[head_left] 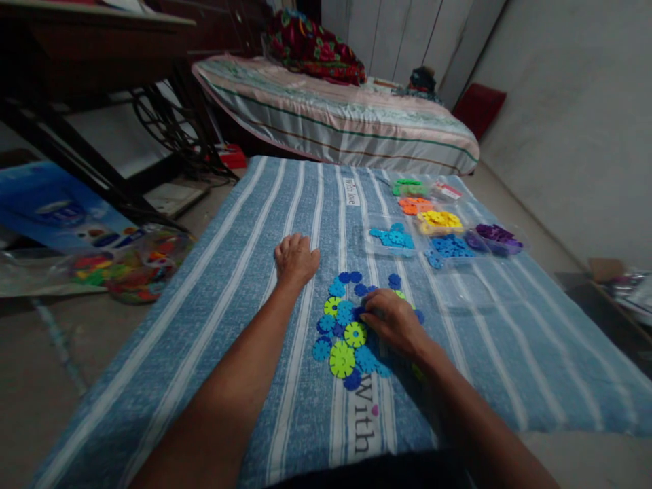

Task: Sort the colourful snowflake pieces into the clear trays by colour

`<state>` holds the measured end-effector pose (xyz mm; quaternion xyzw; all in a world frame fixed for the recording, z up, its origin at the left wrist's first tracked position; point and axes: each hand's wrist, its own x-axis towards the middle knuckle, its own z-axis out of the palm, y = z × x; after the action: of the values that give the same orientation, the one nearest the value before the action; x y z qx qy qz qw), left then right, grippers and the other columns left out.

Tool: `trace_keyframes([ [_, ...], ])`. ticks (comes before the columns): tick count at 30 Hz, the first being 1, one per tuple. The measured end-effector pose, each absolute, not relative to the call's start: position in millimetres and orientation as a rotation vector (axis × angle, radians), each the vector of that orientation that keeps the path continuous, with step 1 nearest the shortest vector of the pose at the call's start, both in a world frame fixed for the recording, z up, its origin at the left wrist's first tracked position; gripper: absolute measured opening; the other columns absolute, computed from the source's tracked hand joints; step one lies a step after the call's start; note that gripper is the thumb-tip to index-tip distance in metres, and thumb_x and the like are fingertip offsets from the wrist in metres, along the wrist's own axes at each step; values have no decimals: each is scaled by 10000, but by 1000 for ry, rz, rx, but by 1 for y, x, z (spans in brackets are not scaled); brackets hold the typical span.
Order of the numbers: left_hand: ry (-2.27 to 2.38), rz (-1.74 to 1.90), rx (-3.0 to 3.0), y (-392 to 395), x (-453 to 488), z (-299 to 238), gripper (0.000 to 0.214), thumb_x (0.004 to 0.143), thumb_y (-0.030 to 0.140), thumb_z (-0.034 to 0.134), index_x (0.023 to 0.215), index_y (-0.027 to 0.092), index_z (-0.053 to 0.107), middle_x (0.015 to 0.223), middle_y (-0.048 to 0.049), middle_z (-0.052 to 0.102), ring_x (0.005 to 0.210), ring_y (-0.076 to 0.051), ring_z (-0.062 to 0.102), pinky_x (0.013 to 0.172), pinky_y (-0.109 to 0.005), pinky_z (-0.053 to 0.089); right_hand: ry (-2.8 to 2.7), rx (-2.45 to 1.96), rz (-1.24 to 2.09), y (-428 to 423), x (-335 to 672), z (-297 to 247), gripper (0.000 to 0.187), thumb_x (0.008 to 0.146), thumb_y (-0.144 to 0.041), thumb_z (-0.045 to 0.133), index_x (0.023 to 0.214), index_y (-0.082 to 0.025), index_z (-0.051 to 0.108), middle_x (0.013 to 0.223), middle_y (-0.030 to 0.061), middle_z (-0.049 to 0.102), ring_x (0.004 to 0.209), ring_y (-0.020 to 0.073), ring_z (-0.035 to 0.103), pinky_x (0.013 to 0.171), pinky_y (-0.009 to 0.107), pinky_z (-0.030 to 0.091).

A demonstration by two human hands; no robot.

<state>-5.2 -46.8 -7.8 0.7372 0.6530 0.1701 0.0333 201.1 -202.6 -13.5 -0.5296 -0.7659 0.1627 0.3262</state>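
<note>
My left hand (296, 259) rests as a loose fist on the blue striped cloth (214, 319), with nothing visible in it. My right hand (393, 320) lies over a cluster of flat gear-shaped plastic discs (343, 336) in blue, light blue and lime green. Its fingers are curled down onto a dark blue disc at the cluster's upper edge. Several more dark blue discs (351, 278) lie just beyond the cluster.
Sorted piles of discs sit further away on the right: light blue (393, 237), dark blue (448, 248), yellow (441, 219), orange (415, 204), green (407, 185), purple (496, 238). A bag of mixed pieces (135, 266) lies on the floor at left. A bed (336, 115) stands behind.
</note>
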Motion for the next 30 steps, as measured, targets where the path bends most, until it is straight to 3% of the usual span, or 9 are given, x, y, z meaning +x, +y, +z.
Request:
trace_keyframes([
  [23,2012,536,2287,-44,-7,-12,389,922,341,468,1237,212,655,1460,-143,575,1400,-334,445,1161,-517,343,-1957,-1364,328,-215,212,-14,132,927,-196,583,836,-210,679,911,86,713,885,218,679,807,348,558],
  [30,2017,513,2295,-46,-7,-8,383,927,340,453,1221,200,656,1427,-147,593,1392,-332,454,1157,-503,353,-1791,-1393,83,-224,232,13,153,946,-246,570,842,-241,681,903,73,745,874,221,706,811,367,575],
])
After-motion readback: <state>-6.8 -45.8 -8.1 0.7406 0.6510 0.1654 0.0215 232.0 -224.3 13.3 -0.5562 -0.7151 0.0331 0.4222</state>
